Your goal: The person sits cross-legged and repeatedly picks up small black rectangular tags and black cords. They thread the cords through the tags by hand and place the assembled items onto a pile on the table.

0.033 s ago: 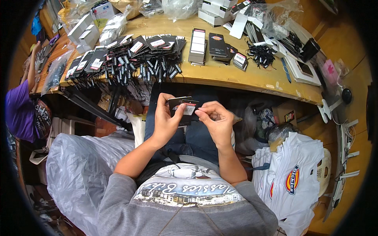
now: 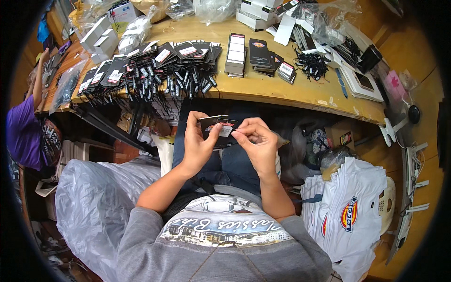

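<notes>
Seen from the head camera, the left hand (image 2: 197, 141) is raised over the lap, its grip closed around a flat black card tag (image 2: 217, 128) with a white sticker, thumb on its face. The right hand (image 2: 256, 143) pinches at the tag's right edge, fingertips curled tight together. Beyond them the wooden desk (image 2: 263, 87) carries rows of similar black tags with strings (image 2: 155, 66), and small stacks (image 2: 236, 54). A clear plastic bag (image 2: 94, 202) sits at the left, folded white shirts (image 2: 347, 211) to the right.

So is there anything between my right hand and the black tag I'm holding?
Nothing visible. The left hand holds the black hang tag upright over the lap, and the right hand has its fingertips right at the tag's white sticker.
</notes>
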Tool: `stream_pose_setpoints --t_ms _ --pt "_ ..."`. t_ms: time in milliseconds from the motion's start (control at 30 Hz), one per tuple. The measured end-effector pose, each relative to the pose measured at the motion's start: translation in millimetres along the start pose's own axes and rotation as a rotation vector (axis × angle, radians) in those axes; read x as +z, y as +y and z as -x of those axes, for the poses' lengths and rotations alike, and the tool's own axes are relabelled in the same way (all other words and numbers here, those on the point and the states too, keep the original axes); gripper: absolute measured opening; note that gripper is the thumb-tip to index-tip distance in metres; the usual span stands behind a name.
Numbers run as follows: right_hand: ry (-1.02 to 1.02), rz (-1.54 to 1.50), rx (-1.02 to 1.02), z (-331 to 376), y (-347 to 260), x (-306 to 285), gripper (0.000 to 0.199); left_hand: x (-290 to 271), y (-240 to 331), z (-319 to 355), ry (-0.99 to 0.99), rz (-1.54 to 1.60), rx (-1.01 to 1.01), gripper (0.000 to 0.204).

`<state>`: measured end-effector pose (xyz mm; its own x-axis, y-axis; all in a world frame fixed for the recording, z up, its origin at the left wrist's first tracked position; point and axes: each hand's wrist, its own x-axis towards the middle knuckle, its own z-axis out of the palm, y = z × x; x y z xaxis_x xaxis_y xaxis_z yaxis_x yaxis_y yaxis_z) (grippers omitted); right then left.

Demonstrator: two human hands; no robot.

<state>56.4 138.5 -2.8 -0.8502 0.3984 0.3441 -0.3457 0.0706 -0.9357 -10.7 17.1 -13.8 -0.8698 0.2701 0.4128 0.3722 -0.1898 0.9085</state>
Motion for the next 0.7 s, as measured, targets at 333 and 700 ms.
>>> stream_pose_setpoints --t_ms 333,700 --pt "-0.035 -0.338 0.174 1 -1 4 0.004 -1 4 6 0.031 -0.184 0.217 0.025" --pt "0.067 -0.394 0.130 3 6 8 0.003 -6 20 2 -0.242 -0.281 0.275 0.026"
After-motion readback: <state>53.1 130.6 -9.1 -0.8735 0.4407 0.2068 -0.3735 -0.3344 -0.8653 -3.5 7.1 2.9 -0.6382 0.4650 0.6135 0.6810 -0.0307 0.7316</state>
